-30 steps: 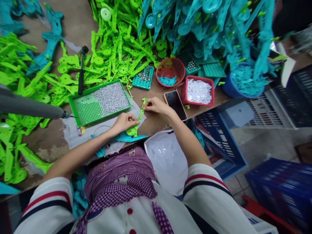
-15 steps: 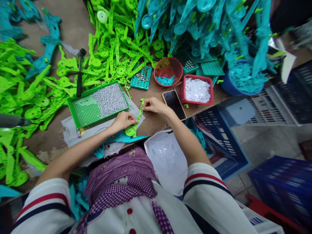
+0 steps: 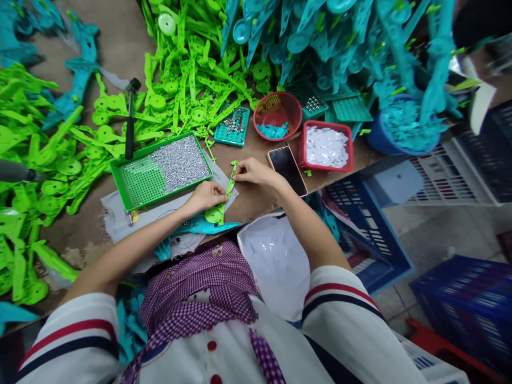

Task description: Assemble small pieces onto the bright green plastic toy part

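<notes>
Spreading out beyond both grips, heaps of green parts (image 3: 180, 80) and teal parts (image 3: 340, 48) cover the far tabletop (image 3: 120, 37). Nearer, just left of the grips, sits a green tray (image 3: 120, 178) half filled with small silver pieces, a black-handled hammer (image 3: 129, 122) leaning over its far edge. Right of the grips lie a dark phone (image 3: 287, 169), a red box of white discs (image 3: 327, 146) and a round red basket (image 3: 279, 114).

Between the hands lies the thin green strip (image 3: 230, 185), its long axis running from a round end near the body up and away to a narrow tip. The left hand (image 3: 206, 196) pinches the strip low, just above the round end; the right hand (image 3: 252, 172) pinches the far tip with fingers pressed together. So the strip lies slantwise from one grip to the other, each hand nearest its own end, over a grey cloth (image 3: 116, 216).
</notes>
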`<state>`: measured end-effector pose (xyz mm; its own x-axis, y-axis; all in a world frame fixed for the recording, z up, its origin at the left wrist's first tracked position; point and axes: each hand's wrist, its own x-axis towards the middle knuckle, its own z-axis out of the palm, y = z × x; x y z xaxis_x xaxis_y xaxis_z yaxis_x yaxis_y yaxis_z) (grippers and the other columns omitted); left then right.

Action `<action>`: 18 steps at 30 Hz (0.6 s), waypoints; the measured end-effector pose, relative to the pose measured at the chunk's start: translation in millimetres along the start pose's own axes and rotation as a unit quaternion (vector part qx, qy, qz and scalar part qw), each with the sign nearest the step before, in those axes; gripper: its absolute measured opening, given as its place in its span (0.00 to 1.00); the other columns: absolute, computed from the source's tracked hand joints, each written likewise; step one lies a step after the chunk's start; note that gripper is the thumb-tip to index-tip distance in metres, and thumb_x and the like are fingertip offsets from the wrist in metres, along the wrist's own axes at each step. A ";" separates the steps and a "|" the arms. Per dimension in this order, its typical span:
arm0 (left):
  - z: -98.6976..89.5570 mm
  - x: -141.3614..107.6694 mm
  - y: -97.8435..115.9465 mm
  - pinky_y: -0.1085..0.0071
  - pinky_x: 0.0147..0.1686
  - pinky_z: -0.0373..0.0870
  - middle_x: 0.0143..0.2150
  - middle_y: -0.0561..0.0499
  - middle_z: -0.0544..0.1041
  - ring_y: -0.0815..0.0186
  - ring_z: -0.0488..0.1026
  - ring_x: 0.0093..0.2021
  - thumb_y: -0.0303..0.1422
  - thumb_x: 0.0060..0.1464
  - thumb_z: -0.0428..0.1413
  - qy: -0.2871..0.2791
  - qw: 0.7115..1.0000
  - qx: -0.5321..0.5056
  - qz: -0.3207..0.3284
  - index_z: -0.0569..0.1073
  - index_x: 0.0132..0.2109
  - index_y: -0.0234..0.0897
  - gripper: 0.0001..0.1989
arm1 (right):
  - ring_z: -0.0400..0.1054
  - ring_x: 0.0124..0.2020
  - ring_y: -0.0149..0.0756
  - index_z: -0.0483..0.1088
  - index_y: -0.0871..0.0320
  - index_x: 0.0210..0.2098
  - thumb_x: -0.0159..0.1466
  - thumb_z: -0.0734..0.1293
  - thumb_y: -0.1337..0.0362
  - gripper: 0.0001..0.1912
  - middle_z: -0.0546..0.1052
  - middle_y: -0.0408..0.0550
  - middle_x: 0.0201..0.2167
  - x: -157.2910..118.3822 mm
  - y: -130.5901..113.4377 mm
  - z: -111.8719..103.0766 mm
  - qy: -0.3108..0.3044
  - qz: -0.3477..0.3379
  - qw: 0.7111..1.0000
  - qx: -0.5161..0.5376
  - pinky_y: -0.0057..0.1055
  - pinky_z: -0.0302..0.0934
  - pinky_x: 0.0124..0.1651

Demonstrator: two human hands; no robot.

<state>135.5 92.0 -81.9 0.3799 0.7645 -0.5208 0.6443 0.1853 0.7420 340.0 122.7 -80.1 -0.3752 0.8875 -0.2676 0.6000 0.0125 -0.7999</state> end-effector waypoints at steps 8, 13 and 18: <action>-3.9 -7.0 6.4 0.71 0.27 0.59 0.21 0.56 0.72 0.70 0.67 0.23 0.32 0.44 0.62 0.009 0.999 0.036 0.020 0.78 0.30 0.34 0.05 | 0.69 0.36 0.36 0.76 0.60 0.35 0.61 0.68 0.63 0.07 0.78 0.49 0.34 -37.2 -0.2 25.0 0.144 -0.047 0.988 0.003 0.32 0.59 0.40; -5.1 -5.0 1.6 0.73 0.26 0.59 0.21 0.56 0.72 0.71 0.66 0.23 0.32 0.43 0.63 -0.009 1.000 0.005 0.029 0.77 0.30 0.34 0.06 | 0.69 0.35 0.36 0.76 0.57 0.35 0.64 0.66 0.61 0.08 0.77 0.47 0.33 -62.8 -0.4 68.5 0.276 -0.017 0.961 0.017 0.32 0.61 0.41; -2.4 0.5 -7.4 0.74 0.25 0.58 0.22 0.57 0.72 0.72 0.65 0.22 0.33 0.44 0.63 -0.014 0.999 -0.015 0.050 0.76 0.31 0.33 0.07 | 0.71 0.34 0.35 0.78 0.55 0.34 0.63 0.68 0.62 0.06 0.79 0.46 0.34 -56.3 -1.2 82.4 0.287 -0.010 0.958 0.005 0.36 0.60 0.45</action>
<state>129.4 92.5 -86.6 0.4610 0.7622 -0.4544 0.5820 0.1269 0.8032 302.3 34.7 -108.3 0.0643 0.9943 0.0855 0.5892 0.0313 -0.8074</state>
